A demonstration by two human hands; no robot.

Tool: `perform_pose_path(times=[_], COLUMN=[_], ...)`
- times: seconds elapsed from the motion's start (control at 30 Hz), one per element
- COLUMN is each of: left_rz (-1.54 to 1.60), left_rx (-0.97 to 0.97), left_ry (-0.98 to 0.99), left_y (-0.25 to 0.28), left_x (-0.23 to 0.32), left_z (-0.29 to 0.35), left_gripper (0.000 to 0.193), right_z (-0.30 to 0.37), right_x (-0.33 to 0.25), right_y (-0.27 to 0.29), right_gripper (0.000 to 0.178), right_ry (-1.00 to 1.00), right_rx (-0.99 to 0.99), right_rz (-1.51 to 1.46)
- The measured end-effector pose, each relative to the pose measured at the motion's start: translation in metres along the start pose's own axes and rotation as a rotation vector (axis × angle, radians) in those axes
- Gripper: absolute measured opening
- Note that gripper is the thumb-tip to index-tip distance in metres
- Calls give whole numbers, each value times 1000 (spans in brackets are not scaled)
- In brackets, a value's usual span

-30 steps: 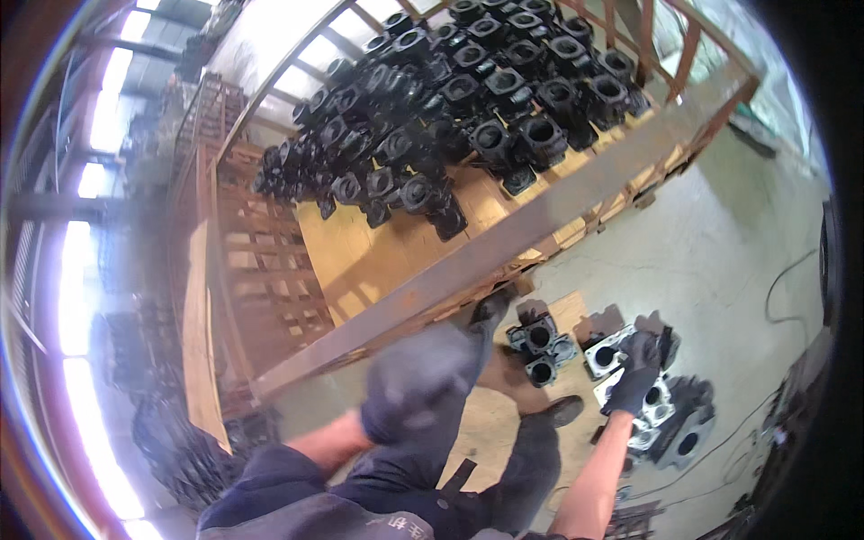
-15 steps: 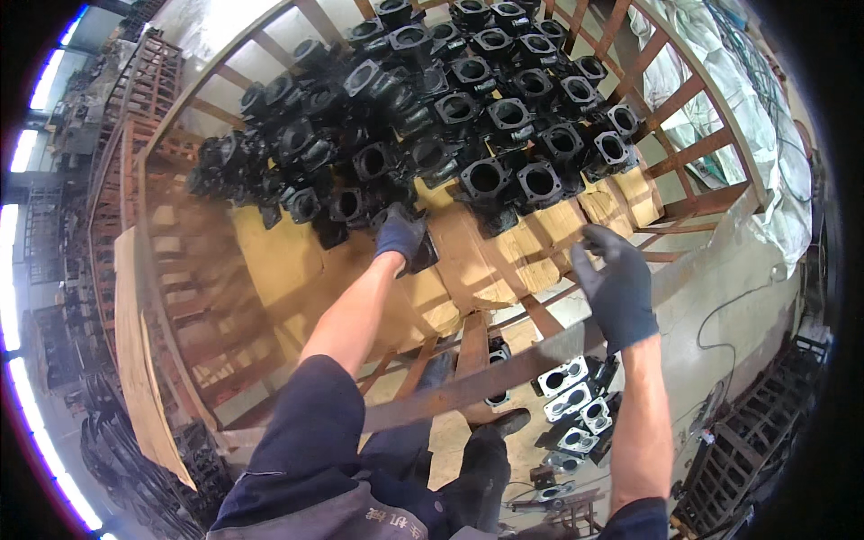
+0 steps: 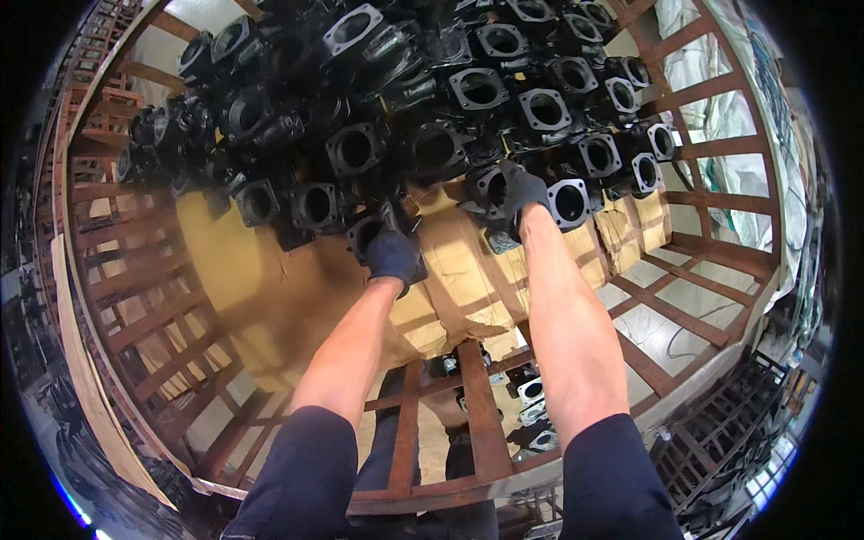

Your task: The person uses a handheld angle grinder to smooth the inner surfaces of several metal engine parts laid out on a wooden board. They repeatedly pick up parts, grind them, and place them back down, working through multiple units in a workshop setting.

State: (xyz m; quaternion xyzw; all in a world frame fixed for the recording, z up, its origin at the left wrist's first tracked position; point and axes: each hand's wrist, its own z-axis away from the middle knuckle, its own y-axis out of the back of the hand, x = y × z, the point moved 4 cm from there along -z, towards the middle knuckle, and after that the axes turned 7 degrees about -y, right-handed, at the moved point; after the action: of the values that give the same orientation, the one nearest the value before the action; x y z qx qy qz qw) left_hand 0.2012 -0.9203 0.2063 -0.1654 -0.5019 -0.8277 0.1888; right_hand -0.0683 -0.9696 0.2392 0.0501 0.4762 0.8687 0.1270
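Observation:
Both my hands, in dark work gloves, reach over the near rail into a crate of black flanged castings. My left hand (image 3: 393, 256) has its fingers wrapped round a casting (image 3: 363, 236) at the near edge of the pile; the glove covers its right side. Farther right, my right hand (image 3: 525, 191) grips the rim of another casting (image 3: 490, 192), with its fingertips at the top of the round bore. Just right of that hand stands a further casting (image 3: 569, 203), its square flange facing up.
Yellow-brown cardboard (image 3: 459, 261) lines the crate floor. Rusty steel bars (image 3: 724, 187) fence the crate, and its near rail (image 3: 432, 495) crosses under my forearms. Below stand more castings with bare metal flanges (image 3: 533, 391). White sheeting (image 3: 711, 108) hangs outside at the right.
My right hand has moved in from outside the near rail and closed on a casting. My left hand stays on its casting. The view has shifted closer over the crate.

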Motion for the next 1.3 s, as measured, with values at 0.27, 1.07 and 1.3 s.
perform_pose_path(times=[0.27,1.07,1.3], left_rz=[-87,-200,120], left_rx=[124,7,-130], left_ry=[14,-69,-165], left_y=[-15,21,113], left_x=[-24,-34,18], left_z=[-13,-5,90], left_gripper=[62,34,33], right_z=[-21,163,345], right_x=[-47,42,99], right_y=[-4,98,220], right_gripper=[44,17,26], right_ry=[-563,4,-228], right_rx=[-137,78,270], right_rz=[-399,-401,-1229])
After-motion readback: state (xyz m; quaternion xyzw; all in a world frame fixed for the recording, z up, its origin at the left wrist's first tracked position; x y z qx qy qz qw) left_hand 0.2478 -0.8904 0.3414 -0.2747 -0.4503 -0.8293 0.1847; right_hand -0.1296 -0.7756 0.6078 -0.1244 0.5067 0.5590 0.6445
